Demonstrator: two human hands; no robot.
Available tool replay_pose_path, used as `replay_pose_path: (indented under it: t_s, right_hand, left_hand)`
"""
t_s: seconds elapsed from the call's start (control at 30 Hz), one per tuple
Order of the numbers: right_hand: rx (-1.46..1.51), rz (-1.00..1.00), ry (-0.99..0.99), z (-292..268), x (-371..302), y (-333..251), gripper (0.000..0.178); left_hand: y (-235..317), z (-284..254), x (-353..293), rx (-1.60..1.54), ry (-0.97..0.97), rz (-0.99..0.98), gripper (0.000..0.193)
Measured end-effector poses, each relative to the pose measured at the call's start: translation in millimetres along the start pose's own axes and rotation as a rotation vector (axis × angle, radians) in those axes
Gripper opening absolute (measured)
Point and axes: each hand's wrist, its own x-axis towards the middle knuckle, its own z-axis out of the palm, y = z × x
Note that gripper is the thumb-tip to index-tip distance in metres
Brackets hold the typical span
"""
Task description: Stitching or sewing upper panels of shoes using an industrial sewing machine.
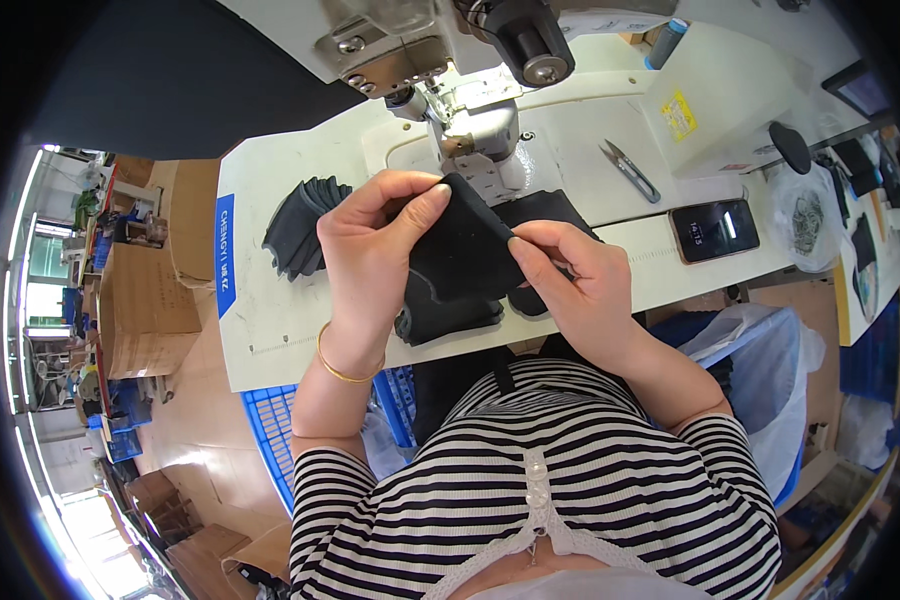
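Between my hands a piece of black fabric is held up over the front of the sewing table. My left hand pinches its upper left corner between thumb and forefinger. Thumb and fingers of my right hand grip its right edge. Just beyond the cloth stands the sewing machine, its needle area lit. A fanned stack of black fabric pieces lies left of my left hand. More black fabric rests under the held piece, and another dark piece lies behind my right hand.
Thread snips and a phone lie on the table's right side. A clear plastic bag hangs past them. Below the table are a blue basket at left and a bag-lined blue bin at right. Cardboard boxes stand at far left.
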Motion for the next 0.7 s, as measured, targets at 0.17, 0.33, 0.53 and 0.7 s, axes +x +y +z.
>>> replay_pose_path:
  t_s: [0.17,0.33,0.53,0.7]
  right_hand:
    - [0.033,0.005,-0.004,1.1,5.9,0.4,0.012]
    - [0.072,0.013,0.02,6.8,11.1,0.3,0.013]
    - [0.268,0.184,0.072,12.5,29.3,-3.8,0.014]
    - [0.306,0.18,0.064,13.6,39.6,-2.8,0.016]
  left_hand:
    - [-7.3,-3.0,11.6,-0.125,-0.025,-0.102,0.013]
    - [-7.0,-8.6,23.9,-0.152,-0.07,-0.14,0.013]
    - [2.1,-12.1,56.0,-0.263,-0.146,-0.369,0.012]
    - [3.3,-12.2,67.5,-0.26,-0.126,-0.365,0.008]
